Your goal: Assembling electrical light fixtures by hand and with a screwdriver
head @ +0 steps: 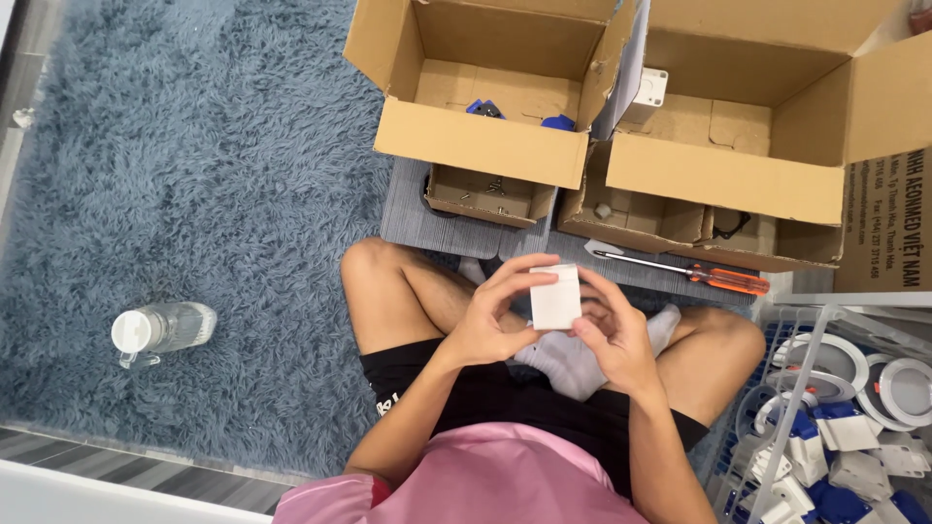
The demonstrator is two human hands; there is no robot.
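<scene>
Right, you've got the small white box (555, 297) up over your lap, left hand (490, 315) pinching its left edge w/ curled fingers, right hand (612, 328) gripping the right side, thumb underneath. Looks like the inspect/turn-over stage, approx mid-handling. Screwdriver (694, 272) lies near, by the cardboard boxes (485, 146), so keep both grips firm.

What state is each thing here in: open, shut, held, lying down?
Small white box: shut, held up in both hands.
Left hand: closed on the box's left side.
Right hand: closed on the box's right side.
Left carton: open, flaps up.
Right carton: open, flaps up.
Screwdriver: lying flat, untouched.
Water bottle: capped, on its side on the rug.
</scene>
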